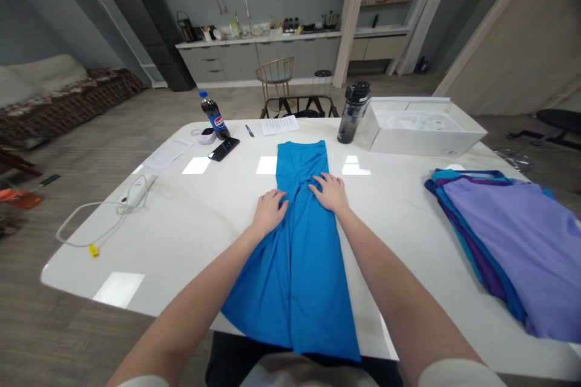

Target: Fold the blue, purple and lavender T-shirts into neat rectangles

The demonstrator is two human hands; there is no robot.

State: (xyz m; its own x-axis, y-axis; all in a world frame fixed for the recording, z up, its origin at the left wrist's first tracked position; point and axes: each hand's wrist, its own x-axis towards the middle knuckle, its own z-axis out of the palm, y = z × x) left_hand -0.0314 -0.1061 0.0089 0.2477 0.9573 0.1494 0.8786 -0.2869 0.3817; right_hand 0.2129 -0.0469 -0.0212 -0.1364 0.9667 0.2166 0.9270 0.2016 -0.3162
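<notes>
A long blue garment [313,260] lies on the white table in front of me, narrow at its far end and flared toward me. Its near hem hangs over the table's edge. Creases gather across its middle, between my hands; whether it is a dress or a skirt I cannot tell. On the garment's left edge rests my left hand [269,211], thumb apart from its bent fingers. My right hand [330,192] lies on the right side of the cloth with fingers spread. Both sets of fingertips touch the fabric and point inward.
Folded purple and blue clothes [512,242] are stacked at right. Behind them stand an open white box [417,140] and a dark bottle [351,115]. A cola bottle [214,116], phone [224,149], papers [280,125], pen [249,130] and corded power strip [138,190] also occupy the table [195,242].
</notes>
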